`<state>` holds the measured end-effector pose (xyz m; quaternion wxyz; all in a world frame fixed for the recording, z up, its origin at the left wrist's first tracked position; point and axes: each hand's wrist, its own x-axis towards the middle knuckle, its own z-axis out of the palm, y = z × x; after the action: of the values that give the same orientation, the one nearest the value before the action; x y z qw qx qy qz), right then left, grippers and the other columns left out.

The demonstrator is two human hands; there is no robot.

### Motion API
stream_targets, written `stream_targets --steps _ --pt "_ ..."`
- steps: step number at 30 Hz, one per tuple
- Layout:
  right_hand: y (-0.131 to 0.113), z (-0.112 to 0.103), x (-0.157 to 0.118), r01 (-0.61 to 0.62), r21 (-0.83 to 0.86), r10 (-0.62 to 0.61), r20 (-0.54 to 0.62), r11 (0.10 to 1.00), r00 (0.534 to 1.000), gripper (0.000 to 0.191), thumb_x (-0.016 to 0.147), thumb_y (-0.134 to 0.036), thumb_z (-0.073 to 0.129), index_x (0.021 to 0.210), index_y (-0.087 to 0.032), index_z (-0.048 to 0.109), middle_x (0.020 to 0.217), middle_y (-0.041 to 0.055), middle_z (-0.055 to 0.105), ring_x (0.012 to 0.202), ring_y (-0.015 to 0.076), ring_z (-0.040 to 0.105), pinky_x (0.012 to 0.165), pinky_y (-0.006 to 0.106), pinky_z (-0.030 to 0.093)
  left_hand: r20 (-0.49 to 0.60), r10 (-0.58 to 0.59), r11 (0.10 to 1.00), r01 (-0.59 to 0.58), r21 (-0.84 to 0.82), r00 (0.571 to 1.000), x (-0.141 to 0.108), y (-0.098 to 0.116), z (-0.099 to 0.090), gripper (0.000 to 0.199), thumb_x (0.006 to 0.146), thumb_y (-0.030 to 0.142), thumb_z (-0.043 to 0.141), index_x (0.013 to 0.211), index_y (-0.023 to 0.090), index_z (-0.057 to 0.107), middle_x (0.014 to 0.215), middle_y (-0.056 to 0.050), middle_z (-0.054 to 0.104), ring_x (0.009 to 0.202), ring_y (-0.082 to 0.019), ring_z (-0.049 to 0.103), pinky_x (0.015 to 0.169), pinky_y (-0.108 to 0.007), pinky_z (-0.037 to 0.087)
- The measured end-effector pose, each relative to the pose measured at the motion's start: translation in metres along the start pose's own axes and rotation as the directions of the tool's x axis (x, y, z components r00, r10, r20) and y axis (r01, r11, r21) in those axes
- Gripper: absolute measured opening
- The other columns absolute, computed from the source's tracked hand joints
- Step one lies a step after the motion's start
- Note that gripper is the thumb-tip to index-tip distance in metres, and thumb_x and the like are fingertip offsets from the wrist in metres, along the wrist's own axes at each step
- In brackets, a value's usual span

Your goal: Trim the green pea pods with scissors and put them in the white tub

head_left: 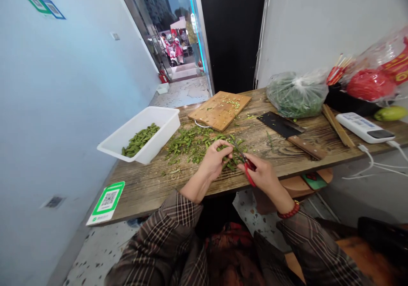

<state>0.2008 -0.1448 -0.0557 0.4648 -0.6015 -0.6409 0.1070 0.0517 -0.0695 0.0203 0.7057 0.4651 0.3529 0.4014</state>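
Red scissors (248, 172) were gripped in the closed right hand (264, 173). The left hand (216, 160) was curled beside the blades (239, 147), nearly closed; whether anything was pinched in it could not be told. Pods (188, 143) were strewn between the tabletop's (137, 196) near edge and the board (219, 109); others were held in a tub (164, 128) at the left edge.

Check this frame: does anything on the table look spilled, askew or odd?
Loose green pods untidily strew the wooden table outside the white tub; the cutting board, dotted with scraps, sits askew to the table's edge. No damage shows.
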Motion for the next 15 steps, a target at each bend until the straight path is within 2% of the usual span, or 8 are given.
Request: stream_targets --steps 4,7,8,11,12,13,14,15 --pt "0.009 0.002 0.006 -0.067 0.106 0.063 0.041 0.992 0.997 0.039 0.084 -0.048 0.058 0.109 -0.019 0.067 0.088 0.0075 0.073 0.075 0.0206 0.067 0.073 0.031 0.051 0.035 0.087 0.994 -0.089 0.065 0.996 0.002 0.021 -0.008 0.022 0.067 0.021 0.07 0.077 0.015 0.051 0.079 -0.002 0.065 0.051 -0.004 0.048 0.044 -0.017 0.026" --pt "0.015 -0.001 0.011 -0.192 0.267 0.209 -0.036 0.944 0.977 0.041 0.081 -0.05 0.062 0.107 -0.019 0.067 0.08 0.0053 0.071 0.068 0.0185 0.065 0.065 0.029 0.052 -0.012 0.242 0.92 -0.225 0.32 0.97 0.011 0.054 -0.033 0.014 0.073 0.022 0.062 0.08 0.015 0.052 0.074 -0.001 0.061 0.05 -0.006 0.044 0.046 -0.019 0.028" --pt "0.016 -0.003 0.012 -0.247 0.341 0.279 -0.05 0.907 0.959 0.043 0.08 -0.051 0.062 0.108 -0.019 0.066 0.072 0.0031 0.068 0.059 0.0163 0.062 0.057 0.027 0.05 -0.07 0.354 0.84 -0.284 0.462 0.933 0.016 0.067 -0.046 0.011 0.075 0.022 0.06 0.081 0.016 0.053 0.072 0.0 0.059 0.05 -0.007 0.044 0.048 -0.021 0.031" --pt "0.016 -0.009 0.014 -0.364 0.542 0.448 -0.026 0.757 0.893 0.047 0.076 -0.054 0.065 0.108 -0.019 0.064 0.055 -0.0042 0.056 0.04 0.0101 0.048 0.039 0.022 0.039 -0.224 0.531 0.723 -0.299 0.623 0.817 0.032 0.109 -0.097 0.015 0.072 0.012 0.057 0.086 0.017 0.053 0.073 0.001 0.055 0.057 -0.01 0.046 0.058 -0.024 0.037" --pt "0.016 -0.01 0.015 -0.377 0.582 0.474 -0.016 0.72 0.88 0.047 0.076 -0.053 0.066 0.108 -0.019 0.064 0.054 -0.0052 0.054 0.039 0.009 0.046 0.038 0.021 0.037 -0.261 0.627 0.568 -0.202 0.798 0.735 0.035 0.122 -0.115 0.015 0.072 0.012 0.057 0.086 0.016 0.055 0.076 -0.001 0.057 0.065 -0.013 0.051 0.064 -0.026 0.041" --pt "0.015 -0.011 0.015 -0.381 0.607 0.486 -0.009 0.697 0.874 0.047 0.075 -0.053 0.067 0.108 -0.019 0.064 0.054 -0.0055 0.054 0.04 0.0084 0.045 0.038 0.02 0.037 -0.245 0.689 0.391 -0.065 0.918 0.682 0.038 0.132 -0.132 0.017 0.071 0.012 0.059 0.087 0.016 0.057 0.084 -0.005 0.06 0.076 -0.017 0.055 0.073 -0.031 0.043" --pt "0.014 -0.01 0.015 -0.38 0.621 0.488 -0.004 0.686 0.873 0.047 0.074 -0.052 0.068 0.107 -0.019 0.064 0.055 -0.0056 0.054 0.04 0.0079 0.045 0.038 0.019 0.037 -0.2 0.706 0.225 0.053 0.973 0.68 0.04 0.141 -0.147 0.022 0.07 0.013 0.062 0.092 0.015 0.059 0.096 -0.008 0.061 0.089 -0.023 0.057 0.083 -0.037 0.043" --pt "0.013 -0.01 0.015 -0.379 0.626 0.485 0.001 0.682 0.874 0.047 0.074 -0.051 0.068 0.107 -0.019 0.064 0.055 -0.0056 0.054 0.04 0.0075 0.045 0.038 0.019 0.037 -0.146 0.698 0.086 0.12 0.989 0.701 0.04 0.146 -0.157 0.029 0.069 0.014 0.065 0.097 0.015 0.06 0.11 -0.012 0.06 0.101 -0.028 0.055 0.091 -0.043 0.041"
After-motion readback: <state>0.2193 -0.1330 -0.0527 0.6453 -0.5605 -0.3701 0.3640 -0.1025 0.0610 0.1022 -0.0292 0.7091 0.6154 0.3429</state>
